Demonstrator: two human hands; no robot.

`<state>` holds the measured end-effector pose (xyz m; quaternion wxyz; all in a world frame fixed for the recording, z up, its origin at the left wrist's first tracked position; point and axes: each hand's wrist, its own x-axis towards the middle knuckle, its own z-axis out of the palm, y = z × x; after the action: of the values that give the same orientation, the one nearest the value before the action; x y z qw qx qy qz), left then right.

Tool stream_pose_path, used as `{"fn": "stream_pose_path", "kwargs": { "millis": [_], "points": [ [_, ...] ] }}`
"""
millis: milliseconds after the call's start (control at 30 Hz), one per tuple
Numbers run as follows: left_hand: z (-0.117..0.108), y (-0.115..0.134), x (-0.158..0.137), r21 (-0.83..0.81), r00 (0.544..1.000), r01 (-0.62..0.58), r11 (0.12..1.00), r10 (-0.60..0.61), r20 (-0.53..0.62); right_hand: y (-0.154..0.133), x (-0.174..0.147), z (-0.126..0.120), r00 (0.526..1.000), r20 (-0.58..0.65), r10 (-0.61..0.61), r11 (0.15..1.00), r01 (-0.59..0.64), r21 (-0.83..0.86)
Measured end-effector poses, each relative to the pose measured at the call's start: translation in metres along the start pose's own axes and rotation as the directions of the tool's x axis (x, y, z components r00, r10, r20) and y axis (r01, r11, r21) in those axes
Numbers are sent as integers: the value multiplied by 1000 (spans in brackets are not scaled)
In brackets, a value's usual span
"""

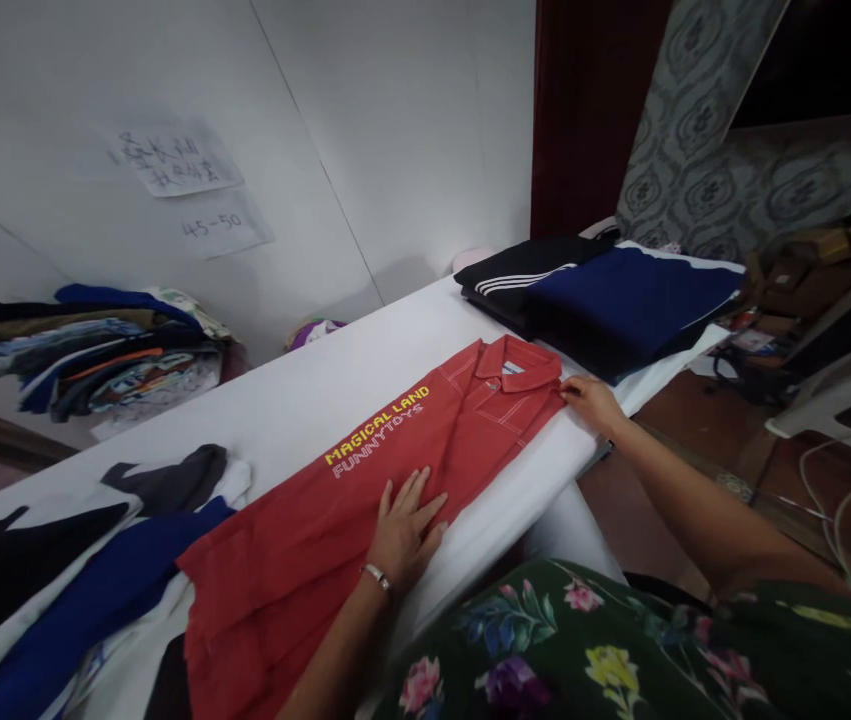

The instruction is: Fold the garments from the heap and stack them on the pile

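A red collared shirt (354, 500) lies along the white-covered table (305, 395), its collar toward the right. One long side is folded in, and yellow and white lettering runs along the far edge. My left hand (404, 530) rests flat on the shirt's middle, fingers spread, with a bracelet at the wrist. At the shirt's shoulder, just right of the collar, my right hand (591, 402) pinches the red cloth between thumb and fingers. The lower end of the shirt spreads toward the near left, partly behind my left forearm.
Dark folded clothes (605, 300) are stacked at the table's right end. Loose blue and black garments (95, 590) lie at the left. Another clothes pile (110, 350) stands beyond the far edge. Handwritten papers (222, 220) hang on the wall. A white plastic stool (837, 400) stands at right.
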<state>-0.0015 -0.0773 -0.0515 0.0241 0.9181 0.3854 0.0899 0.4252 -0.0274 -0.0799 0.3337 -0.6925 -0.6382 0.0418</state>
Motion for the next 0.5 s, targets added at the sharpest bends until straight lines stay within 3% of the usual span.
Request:
{"fn": "stream_pose_path", "kwargs": {
  "millis": [333,400,500],
  "points": [
    [1,1,-1,-44,1000,13,999,-13,-12,-2,0,-1,1000,11,14,1000,-14,21],
    [2,0,-1,-47,1000,11,999,-12,-20,-14,-3,-3,999,-40,-30,999,31,17],
    [3,1,-1,-38,1000,9,999,-10,-30,-42,-13,-7,971,-131,-199,980,201,-2]
  ]
}}
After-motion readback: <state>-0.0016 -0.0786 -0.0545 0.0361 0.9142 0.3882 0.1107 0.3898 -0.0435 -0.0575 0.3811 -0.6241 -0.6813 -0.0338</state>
